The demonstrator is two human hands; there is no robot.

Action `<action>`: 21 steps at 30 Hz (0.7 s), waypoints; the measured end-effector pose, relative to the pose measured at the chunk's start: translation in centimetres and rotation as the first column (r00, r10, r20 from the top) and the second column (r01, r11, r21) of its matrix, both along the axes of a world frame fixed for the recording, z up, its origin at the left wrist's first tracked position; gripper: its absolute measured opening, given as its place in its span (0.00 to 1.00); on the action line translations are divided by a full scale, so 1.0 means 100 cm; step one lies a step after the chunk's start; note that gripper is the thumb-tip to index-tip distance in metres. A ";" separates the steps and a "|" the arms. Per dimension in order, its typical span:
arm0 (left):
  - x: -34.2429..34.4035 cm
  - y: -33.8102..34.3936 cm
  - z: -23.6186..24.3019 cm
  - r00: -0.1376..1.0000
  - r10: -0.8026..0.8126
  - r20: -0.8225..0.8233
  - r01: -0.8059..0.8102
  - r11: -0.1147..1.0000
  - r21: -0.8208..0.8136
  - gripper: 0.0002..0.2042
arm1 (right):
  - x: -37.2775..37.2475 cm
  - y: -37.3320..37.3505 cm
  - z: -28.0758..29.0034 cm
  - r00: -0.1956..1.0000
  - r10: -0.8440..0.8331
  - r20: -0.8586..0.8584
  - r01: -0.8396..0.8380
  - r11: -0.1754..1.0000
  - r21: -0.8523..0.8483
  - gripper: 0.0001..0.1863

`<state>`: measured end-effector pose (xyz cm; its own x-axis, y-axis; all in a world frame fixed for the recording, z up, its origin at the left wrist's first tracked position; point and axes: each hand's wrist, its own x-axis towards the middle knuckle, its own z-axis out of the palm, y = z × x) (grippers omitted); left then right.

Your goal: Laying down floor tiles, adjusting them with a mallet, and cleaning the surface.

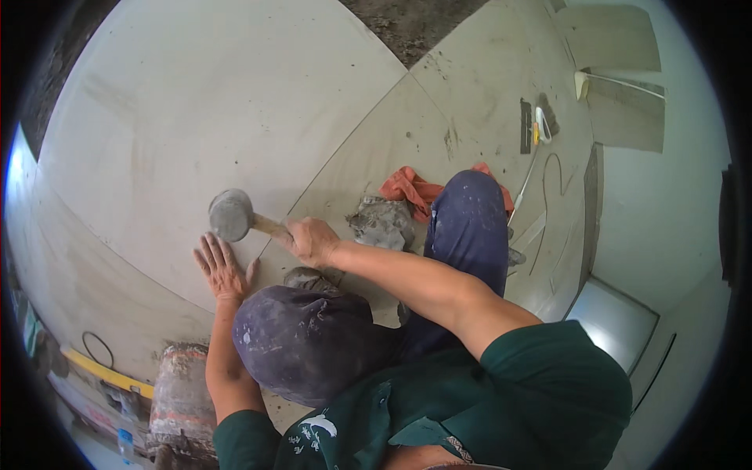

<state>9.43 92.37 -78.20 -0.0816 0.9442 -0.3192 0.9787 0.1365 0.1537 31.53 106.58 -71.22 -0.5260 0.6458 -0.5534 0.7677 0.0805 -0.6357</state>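
In my right hand (312,243) is a rubber mallet (232,215), held by its pale wooden handle. Its thick grey head hangs over a large pale floor tile (235,102), just beyond my left fingertips. My left hand (222,268) lies with fingers spread on the pale tiling, close to a seam between tiles. Whether the mallet's head touches the tile I cannot tell. Right of my right hand lie a crumpled grey cloth or bag (382,223) and an orange-red cloth (410,190), beside my bent knee.
A dirty bucket (182,392) stands at lower left, near a yellow bar (107,374) and a water bottle (125,445). To the right lie a white-and-yellow tool (540,129) with a long cord and a dark flat strip (526,125). Bare ground (415,27) shows at the far edge.
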 end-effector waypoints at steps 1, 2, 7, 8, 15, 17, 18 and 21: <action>-0.002 -0.002 0.002 1.000 0.003 0.005 -0.003 0.999 0.038 0.50 | -0.003 -0.003 0.011 1.000 0.008 -0.015 -0.009 1.000 -0.021 0.25; -0.004 -0.005 0.005 1.000 0.008 0.010 -0.008 0.997 0.076 0.50 | 0.000 -0.007 0.010 1.000 0.003 -0.016 -0.003 1.000 -0.022 0.25; -0.001 0.004 0.013 0.997 0.018 0.074 -0.023 0.998 0.066 0.50 | 0.008 0.005 -0.005 0.994 0.007 0.107 -0.005 1.000 -0.021 0.25; -0.003 0.005 0.011 0.997 0.016 0.081 -0.023 0.996 0.082 0.51 | 0.004 0.004 -0.005 0.999 -0.022 0.039 0.022 1.000 0.007 0.24; 0.000 -0.003 0.010 0.995 0.040 0.095 -0.048 0.995 0.083 0.53 | -0.002 0.025 -0.003 0.988 -0.151 -0.041 0.152 0.988 0.019 0.24; 0.000 -0.001 0.008 0.994 0.031 0.100 -0.042 0.993 0.108 0.53 | 0.002 0.028 0.003 0.986 -0.149 -0.069 0.152 0.988 0.041 0.25; 0.001 -0.002 0.004 0.993 0.035 0.111 -0.047 0.992 0.113 0.53 | 0.004 0.029 0.004 0.987 -0.137 -0.087 0.141 0.989 0.045 0.26; -0.005 -0.012 -0.001 0.998 0.014 0.058 -0.024 0.986 0.166 0.54 | -0.013 0.029 -0.001 0.998 -0.059 0.003 0.059 0.998 0.006 0.26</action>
<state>8.94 91.22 -78.33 -0.0862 0.9830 -0.1622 0.9651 0.1228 0.2311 30.20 109.44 -71.34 -0.4850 0.6791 -0.5509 0.7731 0.0385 -0.6332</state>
